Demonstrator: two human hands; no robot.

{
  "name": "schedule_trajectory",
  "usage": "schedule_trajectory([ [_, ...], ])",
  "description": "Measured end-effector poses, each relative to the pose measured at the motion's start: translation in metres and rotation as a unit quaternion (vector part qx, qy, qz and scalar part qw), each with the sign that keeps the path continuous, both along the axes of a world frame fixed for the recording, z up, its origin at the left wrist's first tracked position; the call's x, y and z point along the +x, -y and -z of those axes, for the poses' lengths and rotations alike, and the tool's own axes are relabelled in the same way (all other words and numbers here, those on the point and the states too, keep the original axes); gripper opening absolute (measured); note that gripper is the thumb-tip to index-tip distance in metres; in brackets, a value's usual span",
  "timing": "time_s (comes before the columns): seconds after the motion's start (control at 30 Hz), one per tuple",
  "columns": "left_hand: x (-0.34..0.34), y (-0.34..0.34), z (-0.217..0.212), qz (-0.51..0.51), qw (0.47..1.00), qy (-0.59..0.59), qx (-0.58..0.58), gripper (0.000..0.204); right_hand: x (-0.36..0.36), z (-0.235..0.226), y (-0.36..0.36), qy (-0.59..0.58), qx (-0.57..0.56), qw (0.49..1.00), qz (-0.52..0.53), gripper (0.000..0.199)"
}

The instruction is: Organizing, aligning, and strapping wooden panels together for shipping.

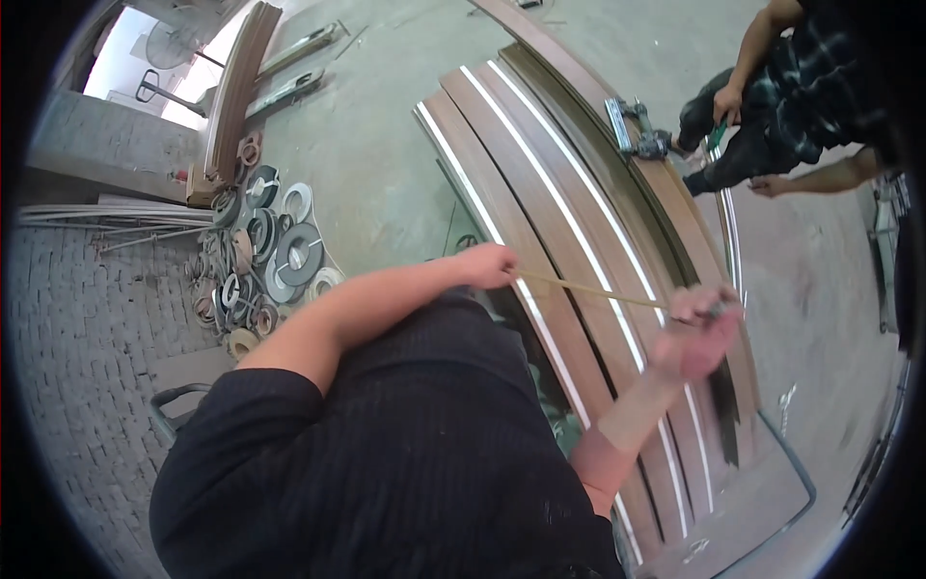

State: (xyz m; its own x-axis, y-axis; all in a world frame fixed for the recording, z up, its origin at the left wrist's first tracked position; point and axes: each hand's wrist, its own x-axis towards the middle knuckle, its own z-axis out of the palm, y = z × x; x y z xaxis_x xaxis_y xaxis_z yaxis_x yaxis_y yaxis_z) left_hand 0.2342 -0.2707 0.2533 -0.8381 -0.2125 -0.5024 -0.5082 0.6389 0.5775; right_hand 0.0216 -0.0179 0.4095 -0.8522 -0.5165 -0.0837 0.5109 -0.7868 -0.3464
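My left hand (490, 264) pinches one end of a yellow measuring tape (593, 292) against the white-edged rim of a long brown wooden panel (502, 164). My right hand (696, 328), blurred, grips the tape's other end over the far side of the stacked panels. The tape stretches straight across the panels between both hands. Several brown panels with white edge strips lie side by side, running away from me.
A co-worker (772, 106) in dark clothes crouches at the far right, by a metal clamp (632, 130) on the panels. Rolls of edge banding (260, 251) lie piled on the concrete floor at left, beside a brick wall (87, 318) and curved wooden boards (236, 92).
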Motion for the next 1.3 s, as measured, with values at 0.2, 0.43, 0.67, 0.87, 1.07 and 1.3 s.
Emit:
schedule_trajectory([
  [0.2, 0.031, 0.026, -0.001, 0.022, 0.992, 0.013, -0.124, 0.027, -0.036, 0.043, -0.103, 0.064, 0.279, 0.930, 0.229, 0.029],
  [0.43, 0.043, 0.014, 0.015, 0.113, 0.985, 0.133, -0.015, 0.030, -0.022, 0.022, -0.096, -0.010, 0.323, 0.893, 0.312, 0.019],
  [0.67, 0.057, 0.118, 0.018, -0.074, 0.997, -0.003, -0.007, 0.033, 0.021, -0.034, 0.060, -0.064, 0.229, 0.920, 0.311, 0.028],
  [0.87, 0.058, 0.305, -0.041, -0.289, 0.919, -0.264, 0.039, 0.035, 0.102, 0.082, 0.123, -0.012, 0.422, 0.862, 0.281, 0.025],
  [1.07, 0.140, 0.492, -0.132, -0.224, 0.897, -0.366, 0.103, 0.030, 0.254, 0.213, 0.348, 0.104, 0.542, 0.832, -0.058, 0.014],
  [1.3, 0.245, 0.643, -0.161, -0.238, 0.921, -0.302, 0.054, 0.033, 0.338, 0.219, 0.508, -0.282, 0.605, 0.671, -0.324, 0.028],
])
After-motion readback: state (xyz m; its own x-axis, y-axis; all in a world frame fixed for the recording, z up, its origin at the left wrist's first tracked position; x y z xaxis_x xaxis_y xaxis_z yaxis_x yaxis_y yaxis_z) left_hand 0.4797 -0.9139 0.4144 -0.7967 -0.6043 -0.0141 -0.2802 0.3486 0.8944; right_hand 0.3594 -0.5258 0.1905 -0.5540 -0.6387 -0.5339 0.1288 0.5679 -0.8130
